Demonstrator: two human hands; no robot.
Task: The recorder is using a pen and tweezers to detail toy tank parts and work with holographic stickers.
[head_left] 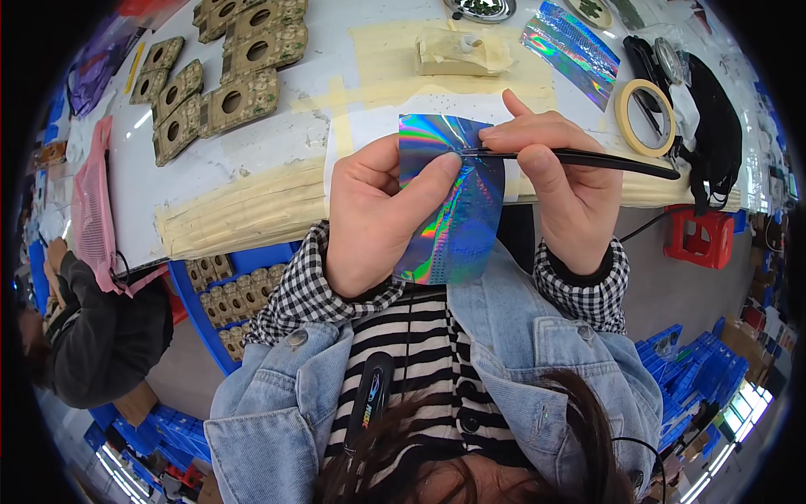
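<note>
Left hand: the person's left hand (374, 214) was closed on a curved sheet of rainbow holographic film (453, 197), thumb pressed across its front, fingers hidden behind it.
Right hand: the right hand (558, 181) pinched a slim black rod-like tool (588, 158); whether it was tweezers or a blade could not be told.
Film position: the sheet sat between both hands, just right of the left palm, touching the right fingertips.
Film axis: its long side ran up and down, bowing toward the person's chest.
Tool axis: the tool lay nearly level, its tip at the film's upper middle beside the left thumb, its tail pointing right past the right hand.
Nearer hand: both touched the film; the left carried it.
Beyond hands: a white worktable (277, 143) edged with beige masking tape.
</note>
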